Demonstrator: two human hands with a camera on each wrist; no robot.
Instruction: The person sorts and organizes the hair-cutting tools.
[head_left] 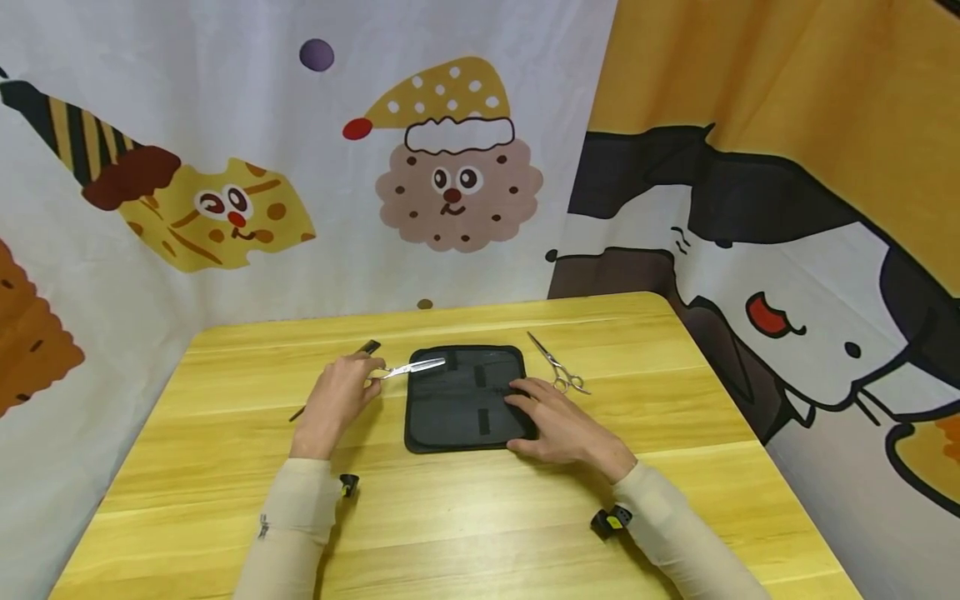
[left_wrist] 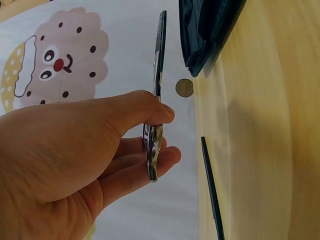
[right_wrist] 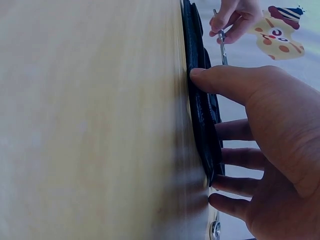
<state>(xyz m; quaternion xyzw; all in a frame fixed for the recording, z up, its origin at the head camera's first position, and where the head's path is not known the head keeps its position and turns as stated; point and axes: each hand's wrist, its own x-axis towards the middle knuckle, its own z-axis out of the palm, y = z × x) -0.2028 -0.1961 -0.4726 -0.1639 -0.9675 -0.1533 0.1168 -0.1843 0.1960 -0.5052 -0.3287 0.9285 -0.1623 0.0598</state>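
Between thumb and fingers, my left hand (head_left: 341, 398) pinches a pair of silver thinning scissors (head_left: 416, 367) by the handles. Their blades point right, over the upper left part of a flat black case (head_left: 446, 408); the toothed edge shows in the left wrist view on the scissors (left_wrist: 159, 55). My right hand (head_left: 558, 423) rests at the case's right side, its fingers (right_wrist: 240, 157) spread and fairly straight, its thumb at the near edge. Just beyond that hand lies a second pair of silver scissors (head_left: 557, 362), points away from me.
A slim black tool (head_left: 369, 347), wider at its far end, lies on the wooden table (head_left: 465, 517), partly hidden under my left hand. A printed cartoon curtain (head_left: 262, 300) hangs right behind the table's far edge.
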